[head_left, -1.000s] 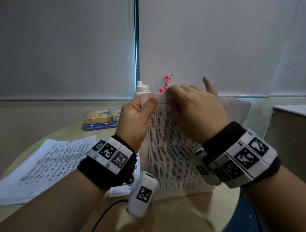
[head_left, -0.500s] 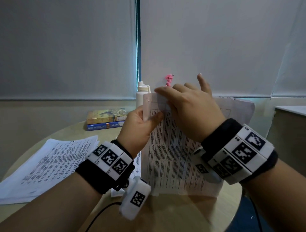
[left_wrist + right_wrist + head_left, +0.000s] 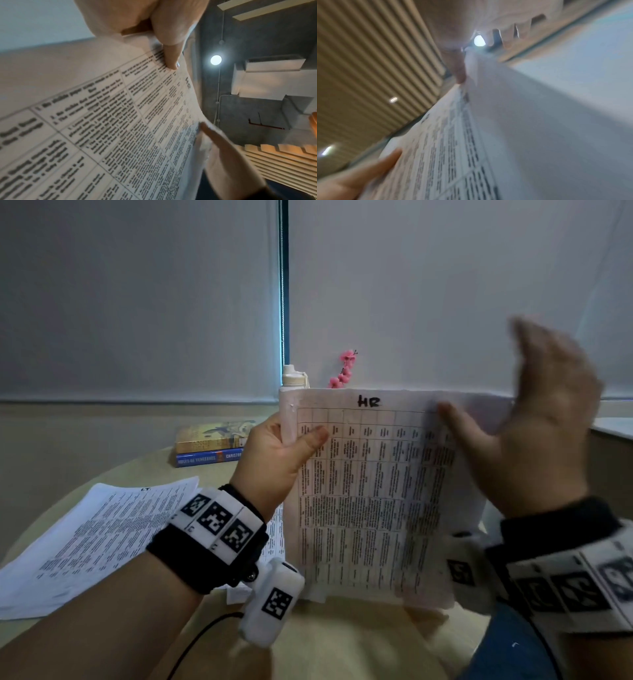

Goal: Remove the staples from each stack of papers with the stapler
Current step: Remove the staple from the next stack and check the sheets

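Observation:
A stack of printed table sheets [image 3: 370,491] marked "HR" stands upright on its lower edge on the round table. My left hand [image 3: 294,440] pinches its upper left corner, with the thumb [image 3: 171,54] on the front page. My right hand [image 3: 534,419] is blurred at the stack's upper right. Its fingers are straight and spread, and its thumb [image 3: 455,419] touches the front page near the right edge. The wrist views show the same sheets [image 3: 453,148] close up. No stapler and no staple are visible in any view.
A second stack of printed papers [image 3: 96,539] lies flat on the left of the wooden table [image 3: 359,642]. Two books [image 3: 212,446], a white bottle [image 3: 294,376] and pink flowers [image 3: 346,369] sit at the back. A counter edge [image 3: 613,426] is at the right.
My right hand has left the stack's top left corner and swung right to its right edge, with its fingers now straight. The left hand keeps its pinch on that corner.

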### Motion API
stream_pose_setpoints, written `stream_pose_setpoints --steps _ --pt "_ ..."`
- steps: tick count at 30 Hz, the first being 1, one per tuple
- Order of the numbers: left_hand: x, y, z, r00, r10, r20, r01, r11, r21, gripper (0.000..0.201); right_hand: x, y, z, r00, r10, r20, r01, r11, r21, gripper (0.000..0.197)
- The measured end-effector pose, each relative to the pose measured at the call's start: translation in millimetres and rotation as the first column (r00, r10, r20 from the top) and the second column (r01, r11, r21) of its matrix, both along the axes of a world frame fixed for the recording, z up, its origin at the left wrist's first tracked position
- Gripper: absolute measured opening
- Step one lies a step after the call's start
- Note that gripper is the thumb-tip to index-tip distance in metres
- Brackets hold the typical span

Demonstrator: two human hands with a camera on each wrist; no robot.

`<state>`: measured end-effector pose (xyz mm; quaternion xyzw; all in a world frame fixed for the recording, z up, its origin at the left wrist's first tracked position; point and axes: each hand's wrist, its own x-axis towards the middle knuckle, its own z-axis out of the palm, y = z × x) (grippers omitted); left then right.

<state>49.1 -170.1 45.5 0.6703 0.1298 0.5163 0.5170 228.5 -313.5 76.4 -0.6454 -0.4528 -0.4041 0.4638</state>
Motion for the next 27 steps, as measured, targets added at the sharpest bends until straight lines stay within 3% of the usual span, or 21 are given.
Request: stream_pose_setpoints --steps 1,2,3,4,5,6,7,8,10,13,15,17,19,21,24,27 --pt "-1.0 1.0 -0.4 1.0 -0.007 -0.005 0.007 1.0 -0.006 0.03 10.5 -3.9 -10.2 0.98 0.103 -0.17 -0.096 0.994 0.05 0.088" --pt "-1.1 2.2 -1.3 1.0 -0.01 -0.015 0.01 1.0 -0.011 0.032 18.8 -4.9 -20.6 0.885 0.274 -0.376 -0.257 0.962 0.095 0.096" --pt "-1.0 2.7 -1.9 1.0 -0.012 -0.023 0.012 1.0 -0.019 0.033 25.0 -2.6 -29.8 0.681 0.483 -0.551 -0.461 0.867 0.19 0.102" --pt "-0.5 2.8 -2.6 0.999 -0.016 -0.028 0.016 1.0 -0.026 0.034 31.2 1.9 -38.9 0.412 0.636 -0.652 -0.621 0.72 0.31 0.099" --pt "0.4 2.4 -2.9 0.999 -0.021 -0.033 0.02 0.999 -0.033 0.036 37.6 6.9 -46.9 0.189 0.691 -0.698 -0.698 0.595 0.4 0.086" --pt "1.4 1.5 -2.6 0.999 -0.026 -0.037 0.025 0.999 -0.034 0.037 41.4 10.9 -51.6 0.063 0.706 -0.705 -0.73 0.515 0.45 0.066" --pt "2.2 -0.1 -1.6 0.999 -0.027 -0.042 0.026 0.999 -0.033 0.039 42.4 13.2 -53.5 0.022 0.71 -0.704 -0.752 0.475 0.457 0.049" --pt "2.6 -1.7 -0.1 0.999 -0.025 -0.046 0.023 0.999 -0.028 0.04 43.0 15.0 -53.8 0.03 0.71 -0.704 -0.767 0.468 0.439 0.043" --pt "1.9 -3.8 3.1 0.999 -0.024 -0.049 0.025 1.0 0.013 0.043 44.8 16.8 -53.1 0.084 0.717 -0.692 -0.786 0.474 0.397 0.051" --pt "-1.6 -0.3 8.9 0.999 -0.03 -0.015 0.031 0.994 0.101 0.042 46.0 18.6 -53.0 0.091 0.727 -0.681 -0.792 0.467 0.392 0.06" --pt "-3.0 1.7 14.5 1.0 -0.028 0.0 0.028 0.984 0.178 0.045 46.0 20.3 -55.8 0.076 0.735 -0.673 -0.782 0.464 0.418 0.055" --pt "-0.5 3.2 18.8 1.0 0.004 0.01 -0.006 0.971 0.239 0.031 43.2 20.7 -56.7 0.054 0.743 -0.667 -0.77 0.456 0.446 0.04" --pt "3.5 2.5 21.4 0.999 0.028 0.032 -0.035 0.969 0.245 0.02 39.8 20.6 -55.5 0.037 0.739 -0.673 -0.752 0.464 0.468 0.031" --pt "6.6 3.1 21.2 0.998 0.049 0.039 -0.057 0.969 0.241 0.018 35.9 20.9 -53.5 0.042 0.731 -0.682 -0.747 0.476 0.464 0.035" --pt "7.3 4.6 18.8 0.999 0.034 0.028 -0.039 0.974 0.222 0.022 29.2 22.3 -51.3 0.046 0.73 -0.681 -0.752 0.474 0.457 0.043" --pt "5.1 9.1 16.5 0.995 0.082 0.048 -0.091 0.972 0.217 0.026 27.0 26.4 -46.4 0.073 0.698 -0.712 -0.767 0.496 0.407 0.036"
